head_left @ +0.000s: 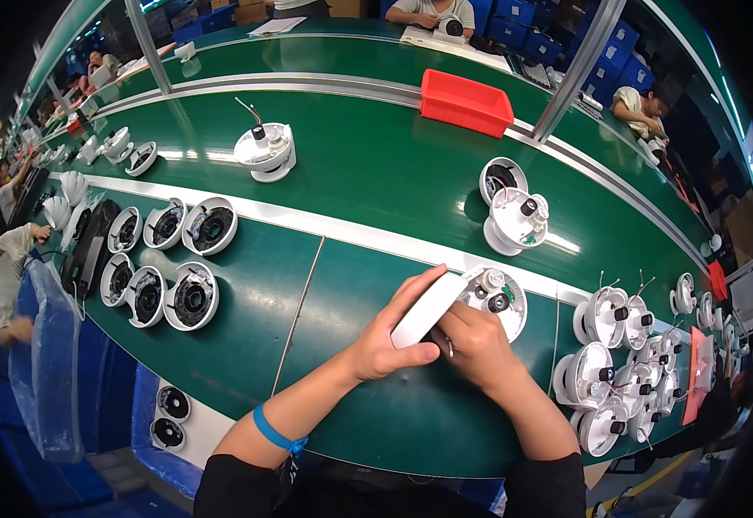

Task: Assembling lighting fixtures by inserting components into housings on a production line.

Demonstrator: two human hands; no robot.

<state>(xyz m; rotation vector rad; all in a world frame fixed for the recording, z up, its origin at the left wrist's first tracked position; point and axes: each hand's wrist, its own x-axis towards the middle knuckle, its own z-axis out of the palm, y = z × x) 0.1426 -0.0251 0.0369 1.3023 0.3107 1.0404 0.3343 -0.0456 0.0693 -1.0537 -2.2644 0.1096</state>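
Observation:
My left hand [385,337], with a blue band on its wrist, grips a white round camera cover [431,309] tilted on edge. The fingers lie along its outer side and the thumb is at its lower edge. My right hand [480,345] is closed against the cover's inner side, its fingertips bent inward. Whatever those fingers pinch is hidden. Just beyond both hands, a white camera base [513,321] with a dark lens and a small green board rests at the bench's far edge, partly covered by my right hand.
Several white shells with black insides [192,296] stand at left on the green bench [351,414]. Several camera bases [605,318] crowd the right. Beyond, a belt [359,138] carries more camera parts and a red bin [467,104] stands past it. Other people work around.

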